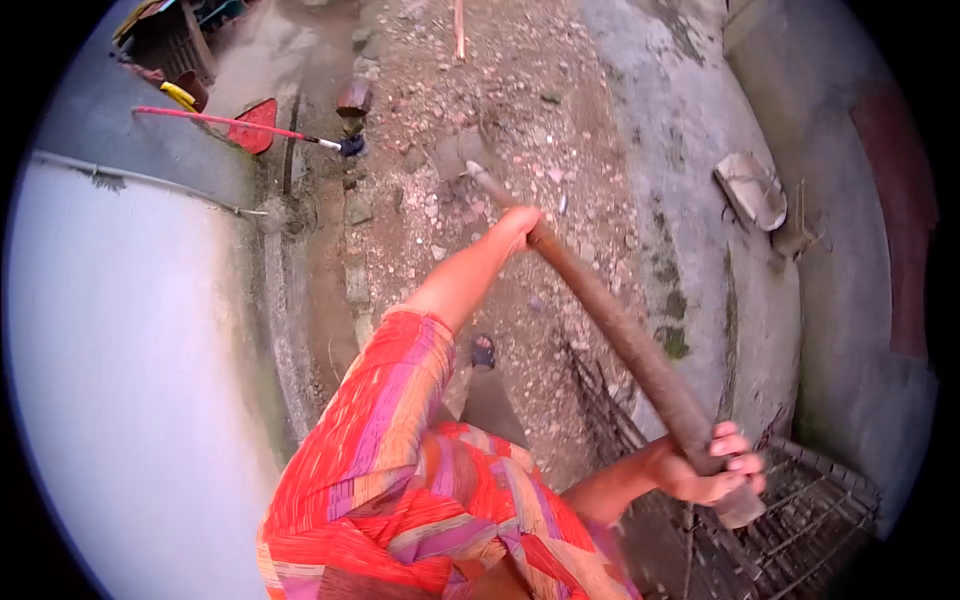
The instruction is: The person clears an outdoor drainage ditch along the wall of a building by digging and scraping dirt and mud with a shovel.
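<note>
A long wooden-handled hoe (620, 325) runs diagonally from the lower right up to the rubble. Its grey blade (458, 150) rests at or just above the stony ground; contact is hard to tell. My left hand (520, 226) is wrapped round the shaft fairly near the blade, with that arm stretched forward. Close to the butt end, my right hand (708, 468) grips the handle, fingers curled over it. Broken stones and earth (520, 110) lie beneath and around the blade. One dark shoe (483, 350) shows below me on the rubble.
A white wall (130, 330) borders the left; a concrete slab (660, 150) lies right. Metal racks (810, 500) stand at lower right. A red-handled tool (235, 122) and a red dustpan-like piece (254, 127) are at upper left. A whitish sandal-like object (750, 190) lies right.
</note>
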The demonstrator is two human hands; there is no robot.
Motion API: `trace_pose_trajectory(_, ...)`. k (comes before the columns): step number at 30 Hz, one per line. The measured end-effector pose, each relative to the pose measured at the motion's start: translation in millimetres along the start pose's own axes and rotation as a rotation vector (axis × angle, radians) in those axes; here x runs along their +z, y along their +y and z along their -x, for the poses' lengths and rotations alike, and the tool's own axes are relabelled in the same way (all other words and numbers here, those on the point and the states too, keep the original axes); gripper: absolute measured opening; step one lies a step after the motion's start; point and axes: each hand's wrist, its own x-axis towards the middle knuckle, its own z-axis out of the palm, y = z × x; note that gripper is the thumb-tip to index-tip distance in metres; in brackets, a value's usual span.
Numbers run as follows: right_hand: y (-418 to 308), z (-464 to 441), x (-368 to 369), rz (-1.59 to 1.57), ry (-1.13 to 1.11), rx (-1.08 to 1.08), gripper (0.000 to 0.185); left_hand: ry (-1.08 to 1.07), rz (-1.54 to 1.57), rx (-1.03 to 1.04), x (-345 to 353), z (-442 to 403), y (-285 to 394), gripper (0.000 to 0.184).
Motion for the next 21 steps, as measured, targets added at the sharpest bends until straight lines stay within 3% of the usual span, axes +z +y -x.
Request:
trace_pose_trajectory(2,-5,19,-6,0.089,0.112,0.034,0.024,0.107,-0.081,-0.012,-22,-4,3,0.015)
trace_pose_trajectory(6,-11,18,3,0.132,0.111,0.223,0.032,-0.089,-0.109,-0.225,-98,-4,-84,0.011)
trace_pose_trajectory(9,-19,19,24,0.052,-0.05,0.415,0.036,0.025,-0.019,-0.349,-123,88,-108,0.012)
trace_pose_trajectory(11,-25,17,39,-0.011,-0.113,0.474,0.036,0.004,0.266,-0.358,-153,108,-143,0.013)
trace_pose_trajectory(14,-19,17,51,-0.241,-0.348,0.578,0.036,0.167,0.705,-0.242,-188,142,-183,0.022)
trace_pose_trajectory(17,-10,42,86,-0.463,-0.498,0.657,0.034,0.294,1.061,-0.133,-204,213,-168,0.024)
trace_pose_trajectory(19,1,59,111,-0.34,-0.52,0.684,0.033,0.173,1.307,0.021,-227,208,-194,0.023)
trace_pose_trajectory(20,9,69,124,-0.223,-0.526,0.645,0.031,0.315,1.376,0.003,-235,190,-211,0.027)
trace_pose_trajectory(21,37,72,124,-0.252,-0.616,0.619,0.033,0.319,1.383,0.054,-252,147,-249,0.03)
